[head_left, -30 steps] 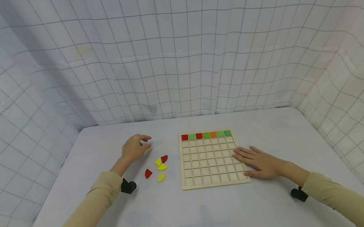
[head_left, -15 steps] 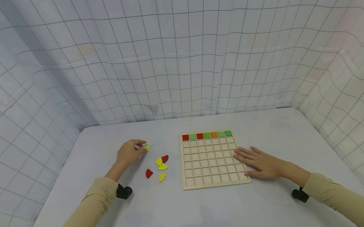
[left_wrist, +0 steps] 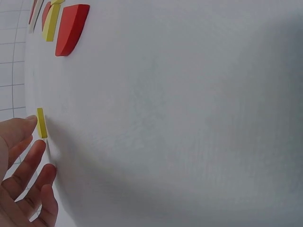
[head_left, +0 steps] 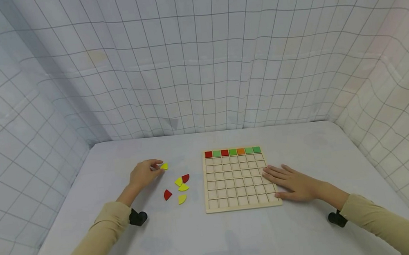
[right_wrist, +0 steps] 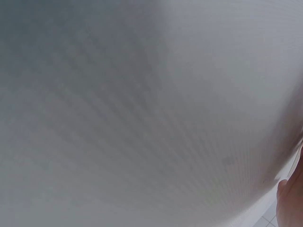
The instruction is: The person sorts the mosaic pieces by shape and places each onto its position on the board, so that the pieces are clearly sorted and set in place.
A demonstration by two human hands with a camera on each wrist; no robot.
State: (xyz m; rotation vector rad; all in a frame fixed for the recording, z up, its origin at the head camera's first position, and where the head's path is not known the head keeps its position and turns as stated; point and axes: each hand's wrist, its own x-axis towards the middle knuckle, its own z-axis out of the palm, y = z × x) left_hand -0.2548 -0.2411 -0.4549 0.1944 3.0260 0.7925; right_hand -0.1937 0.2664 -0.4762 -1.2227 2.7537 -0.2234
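Note:
My left hand (head_left: pixel 145 173) is at the left of the table, thumb and fingertips around a yellow quarter-circle piece (head_left: pixel 165 166). In the left wrist view the thumb (left_wrist: pixel 21 128) touches this yellow piece (left_wrist: pixel 41 124), with a fingertip close to its other end. My right hand (head_left: pixel 294 184) lies flat, fingers extended over the right edge of a wooden grid board (head_left: pixel 243 207). Only a bit of the right hand (right_wrist: pixel 289 201) shows in the right wrist view.
Between the left hand and the board lie several loose quarter-circle pieces, among them a red one (head_left: pixel 168 194), a darker red one (head_left: pixel 185 178) and a yellow one (head_left: pixel 182 199). Coloured squares (head_left: pixel 232 152) fill the board's far row. A gridded curtain (head_left: pixel 213 61) stands behind the table.
My left hand has moved left and slightly toward me, and its yellow piece shows more now. The right hand stays on the board's edge.

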